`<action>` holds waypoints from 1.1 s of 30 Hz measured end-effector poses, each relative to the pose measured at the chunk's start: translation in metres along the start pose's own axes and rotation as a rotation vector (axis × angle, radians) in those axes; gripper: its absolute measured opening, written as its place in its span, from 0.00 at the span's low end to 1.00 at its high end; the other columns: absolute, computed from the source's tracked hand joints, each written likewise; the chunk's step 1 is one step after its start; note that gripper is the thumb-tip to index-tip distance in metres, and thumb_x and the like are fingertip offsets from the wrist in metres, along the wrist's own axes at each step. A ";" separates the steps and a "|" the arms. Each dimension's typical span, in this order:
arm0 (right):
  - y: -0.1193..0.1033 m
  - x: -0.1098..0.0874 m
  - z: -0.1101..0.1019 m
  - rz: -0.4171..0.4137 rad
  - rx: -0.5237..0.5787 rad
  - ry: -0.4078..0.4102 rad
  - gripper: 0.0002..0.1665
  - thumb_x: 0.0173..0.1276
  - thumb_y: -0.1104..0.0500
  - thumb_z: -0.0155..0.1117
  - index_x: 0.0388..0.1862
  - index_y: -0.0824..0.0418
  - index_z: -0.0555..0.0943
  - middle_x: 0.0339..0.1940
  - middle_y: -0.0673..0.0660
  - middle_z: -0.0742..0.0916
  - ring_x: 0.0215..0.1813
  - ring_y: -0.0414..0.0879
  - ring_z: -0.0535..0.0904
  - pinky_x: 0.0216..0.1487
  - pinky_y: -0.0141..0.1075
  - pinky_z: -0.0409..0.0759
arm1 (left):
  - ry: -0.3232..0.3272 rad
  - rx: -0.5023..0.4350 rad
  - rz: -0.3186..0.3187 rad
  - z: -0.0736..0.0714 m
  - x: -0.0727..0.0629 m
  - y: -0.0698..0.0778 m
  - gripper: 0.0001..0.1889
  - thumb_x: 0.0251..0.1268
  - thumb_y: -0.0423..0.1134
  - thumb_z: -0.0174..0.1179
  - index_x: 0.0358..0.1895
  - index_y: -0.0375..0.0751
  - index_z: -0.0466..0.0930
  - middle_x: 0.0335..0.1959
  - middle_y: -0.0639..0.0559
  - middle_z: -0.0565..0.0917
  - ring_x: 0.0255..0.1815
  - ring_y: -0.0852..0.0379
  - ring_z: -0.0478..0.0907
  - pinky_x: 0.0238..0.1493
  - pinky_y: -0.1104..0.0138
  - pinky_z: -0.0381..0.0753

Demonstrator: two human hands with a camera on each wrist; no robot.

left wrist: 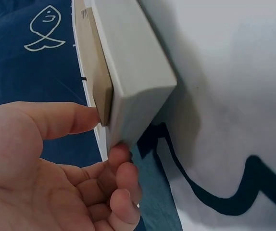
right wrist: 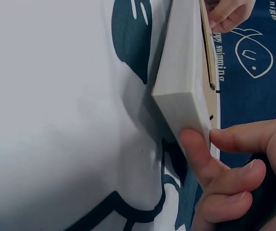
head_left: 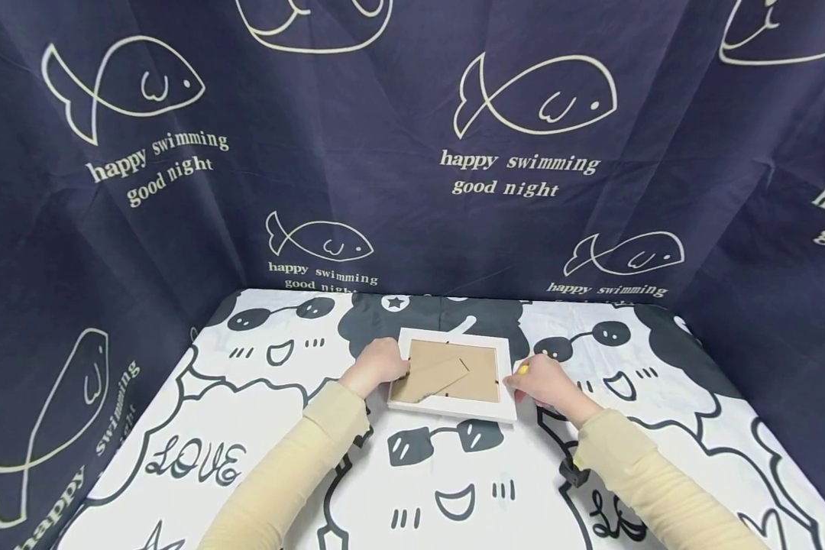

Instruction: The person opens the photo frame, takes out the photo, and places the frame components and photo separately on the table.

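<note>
A white picture frame [head_left: 507,355] lies back side up above the patterned cloth, held between both hands. Its brown backing board [head_left: 484,386] faces upward, with a flat brown stand leg [head_left: 429,376] lying slanted across it and small dark tabs around the edge. My left hand [head_left: 381,361] grips the left side; in the left wrist view the thumb presses the end of the leg while curled fingers touch the frame's outer edge. At the right side my right hand [head_left: 548,382] pinches the border between thumb and index finger, as the right wrist view shows. A small yellow spot shows beside these fingers.
A white cloth [head_left: 447,473] with black cartoon faces covers the table. Dark blue curtains [head_left: 412,153] printed with fish and lettering hang behind and on both sides. A small black device [head_left: 574,471] sits at the right sleeve.
</note>
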State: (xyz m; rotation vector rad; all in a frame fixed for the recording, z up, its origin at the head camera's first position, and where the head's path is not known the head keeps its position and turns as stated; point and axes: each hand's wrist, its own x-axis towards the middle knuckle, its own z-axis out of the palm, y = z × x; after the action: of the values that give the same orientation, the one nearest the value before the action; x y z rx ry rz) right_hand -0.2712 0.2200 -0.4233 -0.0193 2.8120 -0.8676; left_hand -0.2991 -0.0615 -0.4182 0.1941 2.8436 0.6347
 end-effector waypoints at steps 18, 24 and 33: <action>-0.001 -0.007 0.006 0.010 0.095 -0.108 0.11 0.57 0.57 0.66 0.22 0.64 0.81 0.16 0.53 0.86 0.05 0.34 0.61 0.11 0.26 0.59 | 0.058 0.030 0.018 0.006 0.018 -0.006 0.22 0.60 0.41 0.59 0.52 0.27 0.76 0.40 0.39 0.83 0.32 0.52 0.78 0.38 0.60 0.80; -0.001 -0.012 0.008 0.039 0.103 -0.128 0.11 0.57 0.57 0.66 0.24 0.65 0.81 0.16 0.53 0.86 0.05 0.35 0.61 0.11 0.26 0.59 | 0.061 0.039 0.025 0.007 0.021 -0.004 0.21 0.60 0.40 0.58 0.51 0.28 0.77 0.41 0.40 0.82 0.33 0.51 0.77 0.39 0.60 0.79; -0.001 -0.017 0.010 0.018 0.124 -0.145 0.10 0.56 0.57 0.66 0.22 0.64 0.83 0.16 0.53 0.86 0.05 0.35 0.61 0.12 0.27 0.57 | 0.058 0.051 0.018 0.008 0.025 -0.002 0.22 0.60 0.42 0.59 0.53 0.29 0.76 0.42 0.40 0.82 0.34 0.51 0.77 0.39 0.59 0.79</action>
State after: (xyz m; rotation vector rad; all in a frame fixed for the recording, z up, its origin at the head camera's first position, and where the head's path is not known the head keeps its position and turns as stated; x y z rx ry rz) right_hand -0.2527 0.2149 -0.4281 -0.0370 2.6167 -0.9922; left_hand -0.3217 -0.0561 -0.4305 0.2133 2.9191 0.5814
